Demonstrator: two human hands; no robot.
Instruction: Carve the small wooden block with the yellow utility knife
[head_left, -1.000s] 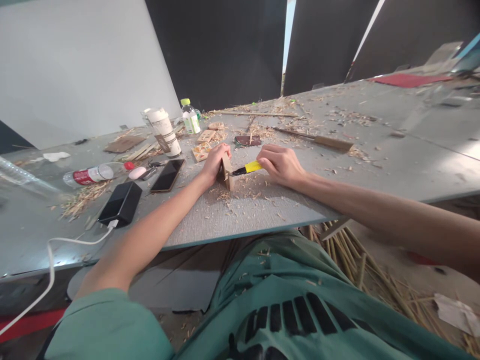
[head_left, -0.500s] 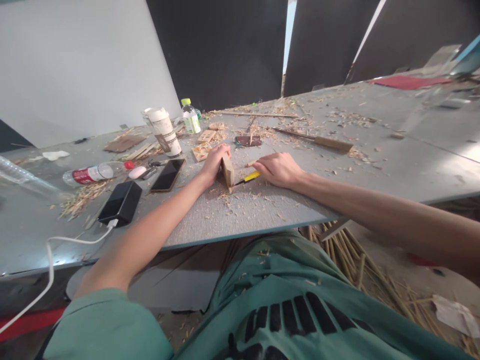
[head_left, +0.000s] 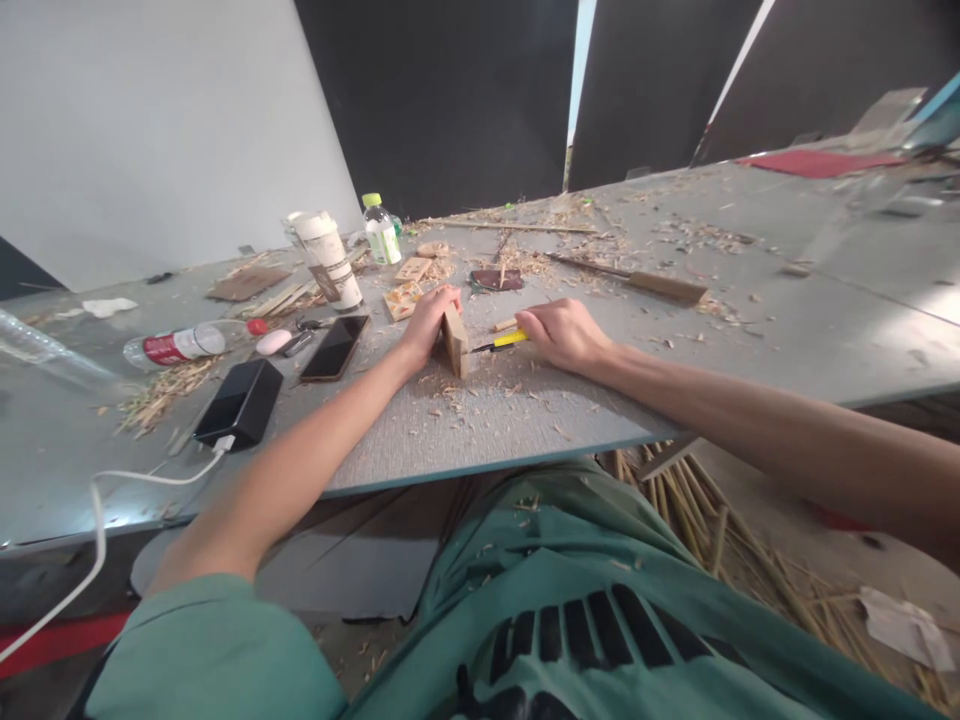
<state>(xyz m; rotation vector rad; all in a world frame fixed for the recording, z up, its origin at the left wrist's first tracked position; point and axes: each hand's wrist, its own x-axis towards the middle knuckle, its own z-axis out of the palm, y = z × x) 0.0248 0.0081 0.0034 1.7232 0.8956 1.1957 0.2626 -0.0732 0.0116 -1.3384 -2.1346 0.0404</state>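
Note:
My left hand is closed around the upper end of a wooden block, which stands tilted on the tabletop near the front edge. From the right, my right hand grips a yellow-handled utility knife, fingers wrapped round the handle. Its dark blade points left, with the tip close to the block's right face; I cannot tell whether it touches. Just beyond the knife, by my right fingers, lies a small light wooden stick. Wood shavings are scattered under and around both hands.
Left of my hands are a phone, a black power bank with a white cable, a lying bottle and a paper cup. An upright bottle stands behind. A wooden-handled tool lies back right.
The knife has risen slightly and lies more level, its tip moved up along the block's right side. My right hand has shifted a little with it. My left hand stays on the block.

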